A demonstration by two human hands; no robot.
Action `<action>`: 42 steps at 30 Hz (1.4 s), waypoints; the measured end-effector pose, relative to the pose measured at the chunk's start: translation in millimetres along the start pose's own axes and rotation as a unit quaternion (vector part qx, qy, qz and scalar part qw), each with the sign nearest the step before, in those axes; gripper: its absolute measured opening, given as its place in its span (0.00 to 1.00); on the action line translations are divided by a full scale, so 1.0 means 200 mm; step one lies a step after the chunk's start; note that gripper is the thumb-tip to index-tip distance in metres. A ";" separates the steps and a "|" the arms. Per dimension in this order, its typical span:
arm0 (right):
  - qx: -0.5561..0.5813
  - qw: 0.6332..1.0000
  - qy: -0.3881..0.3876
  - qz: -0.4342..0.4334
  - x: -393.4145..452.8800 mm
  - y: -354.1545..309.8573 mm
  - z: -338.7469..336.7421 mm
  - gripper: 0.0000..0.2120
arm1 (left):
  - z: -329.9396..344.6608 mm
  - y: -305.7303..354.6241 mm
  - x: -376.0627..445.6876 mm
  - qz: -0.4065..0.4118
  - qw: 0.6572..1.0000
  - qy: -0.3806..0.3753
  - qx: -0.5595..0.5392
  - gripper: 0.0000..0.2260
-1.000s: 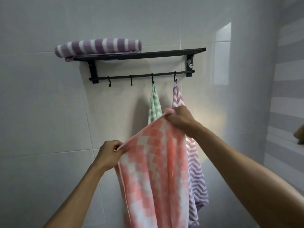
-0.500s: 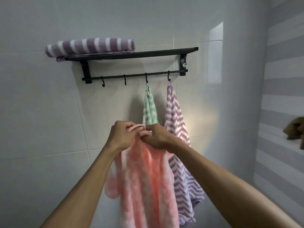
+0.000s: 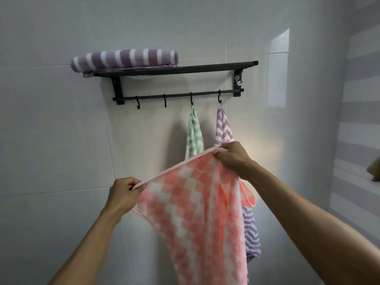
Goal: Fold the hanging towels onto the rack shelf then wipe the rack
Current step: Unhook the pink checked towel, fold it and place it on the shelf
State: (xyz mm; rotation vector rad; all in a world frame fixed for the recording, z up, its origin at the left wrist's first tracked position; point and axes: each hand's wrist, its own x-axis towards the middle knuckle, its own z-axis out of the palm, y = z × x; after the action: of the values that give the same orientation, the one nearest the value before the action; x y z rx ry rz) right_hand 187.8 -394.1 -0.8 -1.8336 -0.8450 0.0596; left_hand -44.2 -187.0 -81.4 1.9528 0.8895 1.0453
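while one purple striped towel (image 3: 125, 58) is already laid folded on the left of the rack shelf (image 3: 185, 69), the pink checked towel (image 3: 195, 206) is off its hook and is held spread below the rack: its top edge is pinched by the left hand (image 3: 123, 194) and the right hand (image 3: 231, 156). folding of it is judged barely begun. the green towel (image 3: 194, 134) and purple zigzag towel (image 3: 224, 128) are left hanging on the right hooks, and wiping is not yet started.
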 end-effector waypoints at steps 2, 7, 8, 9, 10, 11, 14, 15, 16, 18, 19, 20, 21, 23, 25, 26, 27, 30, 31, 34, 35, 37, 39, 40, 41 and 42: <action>0.005 1.000 0.011 0.016 0.02 0.01 -0.02 0.10 | -0.01 0.00 0.01 -0.012 0.999 0.010 -0.037 0.05; 0.010 0.999 0.028 0.045 0.06 0.04 -0.07 0.12 | 0.00 0.04 0.04 -0.038 0.986 0.048 -0.154 0.07; 0.007 0.998 0.027 0.051 0.07 0.04 -0.07 0.12 | 0.01 0.07 0.04 -0.043 0.981 0.054 -0.179 0.07; 0.007 0.998 0.029 0.058 0.08 0.04 -0.08 0.12 | 0.03 0.09 0.04 -0.052 0.976 0.058 -0.204 0.07; 0.009 0.997 0.037 0.069 0.09 0.05 -0.07 0.12 | 0.05 0.11 0.05 -0.061 0.971 0.060 -0.224 0.08; 0.015 0.995 0.051 0.082 0.10 0.05 -0.08 0.13 | 0.07 0.13 0.06 -0.067 0.968 0.065 -0.235 0.10; 0.027 0.987 0.111 0.111 0.10 0.05 -0.08 0.13 | 0.12 0.16 0.08 -0.080 0.964 0.098 -0.235 0.19; 0.033 0.984 0.132 0.117 0.09 0.05 -0.08 0.12 | 0.13 0.17 0.08 -0.085 0.961 0.106 -0.239 0.20; 0.044 0.982 0.143 0.117 0.07 0.04 -0.08 0.13 | 0.15 0.18 0.07 -0.089 0.959 0.107 -0.246 0.20; 0.089 0.984 0.125 0.095 0.02 0.00 -0.03 0.12 | 0.20 0.22 0.05 -0.088 0.958 0.090 -0.256 0.17; 0.123 0.984 0.104 0.078 -0.01 -0.03 0.01 0.12 | 0.23 0.25 0.04 -0.085 0.959 0.074 -0.258 0.15; 0.150 0.983 0.082 0.064 -0.04 -0.06 0.05 0.12 | 0.26 0.28 0.02 -0.083 0.960 0.053 -0.262 0.12; 0.163 0.983 0.059 0.052 -0.07 -0.08 0.10 0.13 | 0.29 0.32 -0.01 -0.083 0.959 0.032 -0.269 0.09; 0.162 0.986 0.021 0.041 -0.13 -0.12 0.18 0.13 | 0.33 0.38 -0.05 -0.083 0.955 -0.010 -0.285 0.06; 0.176 0.982 -0.014 0.059 -0.16 -0.14 0.25 0.10 | 0.36 0.43 -0.08 -0.080 0.953 -0.037 -0.291 0.05; 0.196 0.977 -0.039 0.073 -0.17 -0.15 0.27 0.08 | 0.37 0.44 -0.09 -0.078 0.953 -0.045 -0.288 0.05; 0.217 0.971 -0.062 0.082 -0.18 -0.16 0.29 0.08 | 0.36 0.46 -0.10 -0.077 0.954 -0.049 -0.287 0.05; 0.247 0.957 -0.131 0.074 -0.17 -0.16 0.28 0.08 | 0.32 0.46 -0.10 -0.076 0.951 -0.058 -0.293 0.06; 0.243 0.956 -0.153 0.057 -0.18 -0.16 0.27 0.08 | 0.31 0.45 -0.11 -0.076 0.951 -0.066 -0.294 0.07; 0.172 0.971 -0.160 -0.033 -0.18 -0.14 0.25 0.07 | 0.29 0.45 -0.12 -0.070 0.954 -0.093 -0.276 0.09; 0.144 0.977 -0.143 -0.066 -0.18 -0.13 0.26 0.07 | 0.29 0.45 -0.12 -0.069 0.954 -0.102 -0.272 0.10; 0.106 0.983 -0.108 -0.104 -0.17 -0.11 0.28 0.06 | 0.28 0.46 -0.13 -0.067 0.953 -0.119 -0.271 0.11; 0.092 0.983 -0.095 -0.125 -0.16 -0.10 0.30 0.06 | 0.27 0.46 -0.14 -0.070 0.949 -0.124 -0.282 0.11; 0.078 0.983 -0.090 -0.137 -0.16 -0.10 0.30 0.04 | 0.27 0.46 -0.14 -0.074 0.946 -0.124 -0.289 0.11; 0.053 0.984 -0.077 -0.154 -0.16 -0.10 0.30 0.02 | 0.26 0.46 -0.14 -0.079 0.944 -0.122 -0.297 0.10; 0.022 0.983 -0.060 -0.170 -0.15 -0.09 0.29 0.04 | 0.25 0.45 -0.14 -0.087 0.942 -0.118 -0.302 0.10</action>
State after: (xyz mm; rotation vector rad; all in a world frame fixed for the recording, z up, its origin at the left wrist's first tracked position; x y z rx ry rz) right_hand 132.4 -360.4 -21.3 -1.6343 -1.2226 -0.0279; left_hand 8.6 -268.5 -35.2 1.4142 0.5127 0.8325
